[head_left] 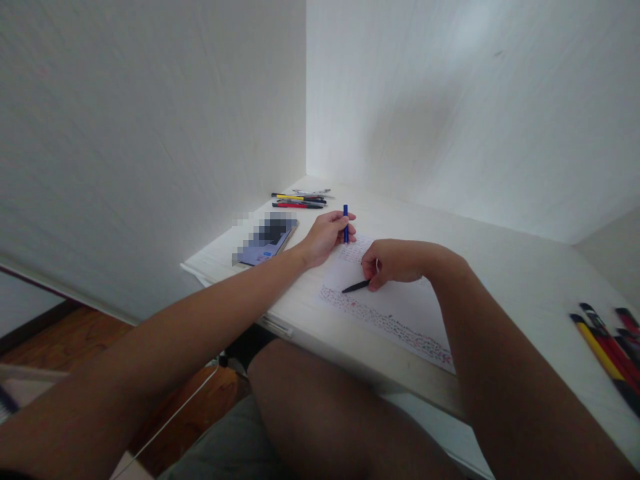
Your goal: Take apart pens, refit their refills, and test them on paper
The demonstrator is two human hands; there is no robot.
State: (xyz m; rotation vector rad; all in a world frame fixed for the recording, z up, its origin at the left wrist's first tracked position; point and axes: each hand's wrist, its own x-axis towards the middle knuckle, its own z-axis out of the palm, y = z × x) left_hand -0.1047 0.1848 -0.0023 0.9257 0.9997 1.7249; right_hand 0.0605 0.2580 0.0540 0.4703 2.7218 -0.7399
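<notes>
My right hand is closed round a black pen, whose tip points left at the paper, just above a band of small marks. The white sheet of paper lies slanted on the desk, with rows of writing at its top and dense dark and red marks along its near edge. At the sheet's upper left, my left hand grips a short blue pen-like stick held upright between thumb and fingers. Whether it is a whole pen or a cap cannot be told. My right forearm hides the sheet's right part.
Left of my left hand lies a phone, partly pixelated. Several pens lie in the back corner by the walls. More red, yellow and black pens lie at the far right of the white desk. A white cable hangs below.
</notes>
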